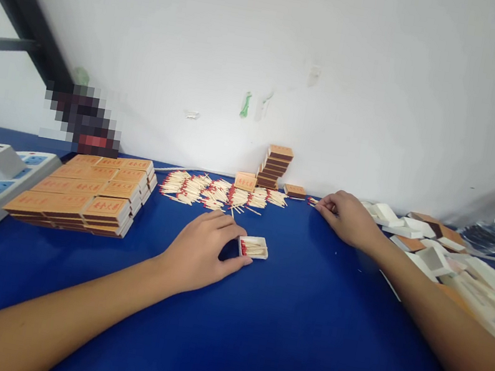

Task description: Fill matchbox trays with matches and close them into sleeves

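My left hand (201, 250) grips the left end of a white matchbox tray (266, 249) between thumb and fingers. Red-tipped matches (255, 250) lie lengthwise inside the tray. To the right and farther back, my right hand (342, 214) is low over the table, its fingers pinched at a few matches (312, 202). Behind my left hand a long pile of loose matches (215, 191) spreads across the table. An orange matchbox (245, 181) leans up behind that pile, beside a stack of matchboxes (277, 164). One more matchbox (294, 191) lies flat between the stack and my right hand.
Stacked matchboxes (86, 187) form a block at left, beside a white power strip (9, 215) with plugs. White trays and sleeves (411, 229) lie heaped at right, near a plastic package (489, 302). A pale wall (269, 56) bounds the blue table (250, 338) at the back.
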{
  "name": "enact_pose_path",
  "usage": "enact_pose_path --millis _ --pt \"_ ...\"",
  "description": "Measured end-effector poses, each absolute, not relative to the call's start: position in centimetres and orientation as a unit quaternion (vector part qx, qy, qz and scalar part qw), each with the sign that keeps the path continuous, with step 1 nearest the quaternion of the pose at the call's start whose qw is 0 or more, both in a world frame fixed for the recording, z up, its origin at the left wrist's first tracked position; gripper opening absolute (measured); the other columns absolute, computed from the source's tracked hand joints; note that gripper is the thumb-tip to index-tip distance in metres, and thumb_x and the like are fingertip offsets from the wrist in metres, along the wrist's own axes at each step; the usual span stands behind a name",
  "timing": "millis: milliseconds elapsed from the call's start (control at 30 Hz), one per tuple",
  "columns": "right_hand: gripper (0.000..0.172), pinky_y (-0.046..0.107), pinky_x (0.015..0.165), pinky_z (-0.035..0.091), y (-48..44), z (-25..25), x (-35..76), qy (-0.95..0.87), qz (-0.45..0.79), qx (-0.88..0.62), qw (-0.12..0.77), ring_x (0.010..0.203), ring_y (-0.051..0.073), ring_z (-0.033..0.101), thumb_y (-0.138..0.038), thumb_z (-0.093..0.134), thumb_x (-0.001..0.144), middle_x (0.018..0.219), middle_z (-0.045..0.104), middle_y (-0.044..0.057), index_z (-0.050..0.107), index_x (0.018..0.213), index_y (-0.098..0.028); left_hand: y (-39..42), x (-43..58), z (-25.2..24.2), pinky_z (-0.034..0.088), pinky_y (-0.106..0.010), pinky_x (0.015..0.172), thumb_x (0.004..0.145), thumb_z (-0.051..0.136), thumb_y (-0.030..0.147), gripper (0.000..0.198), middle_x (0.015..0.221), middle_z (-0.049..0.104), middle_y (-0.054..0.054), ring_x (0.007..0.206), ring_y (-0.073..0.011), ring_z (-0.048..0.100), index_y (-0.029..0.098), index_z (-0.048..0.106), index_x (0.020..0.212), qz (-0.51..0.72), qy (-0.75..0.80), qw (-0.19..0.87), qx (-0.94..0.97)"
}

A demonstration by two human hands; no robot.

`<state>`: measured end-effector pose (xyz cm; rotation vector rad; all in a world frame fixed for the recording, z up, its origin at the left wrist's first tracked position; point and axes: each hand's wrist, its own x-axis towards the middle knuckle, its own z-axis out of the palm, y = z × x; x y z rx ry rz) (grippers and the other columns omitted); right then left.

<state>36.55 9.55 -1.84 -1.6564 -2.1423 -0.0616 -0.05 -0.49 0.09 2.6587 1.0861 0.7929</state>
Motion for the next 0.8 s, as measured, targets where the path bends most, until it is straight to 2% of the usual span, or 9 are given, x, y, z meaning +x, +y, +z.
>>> enact_pose_path --millis 233,600,800 --pt "0.027 0.044 0.081 0.050 9.7 -2.4 36.7 -0.779 -0.043 -0.582 0.229 0.089 0.030 0.062 -0.043 0.055 0.094 0.091 0.066 0.013 0.068 0.093 -0.020 -0.6 -0.1 0.1 0.054 -0.045 0.093 0.094 0.075 0.040 0.025 0.100 0.073 -0.006 0.097 -0.0255 0.068 0.020 0.072 0.109 0.263 0.362 0.077 0.891" --pt "0.025 0.044 0.081 0.050 9.2 -2.0 36.0 -0.797 -0.035 -0.562 0.218 0.086 0.029 0.060 -0.037 0.051 0.098 0.088 0.064 0.012 0.066 0.087 -0.021 -0.6 0.0 0.1 0.054 -0.045 0.093 0.094 0.075 0.040 0.027 0.101 0.073 -0.006 0.098 -0.0260 0.068 0.019 0.072 0.110 0.266 0.363 0.082 0.889" --pt "0.020 0.045 0.081 0.049 6.2 0.6 32.2 -0.826 -0.050 -0.502 0.249 0.089 0.029 0.058 -0.034 0.052 0.101 0.089 0.064 0.011 0.063 0.089 -0.022 -0.5 0.0 0.1 0.054 -0.045 0.095 0.094 0.075 0.040 0.026 0.102 0.073 -0.007 0.099 -0.0264 0.068 0.019 0.072 0.110 0.266 0.364 0.073 0.890"
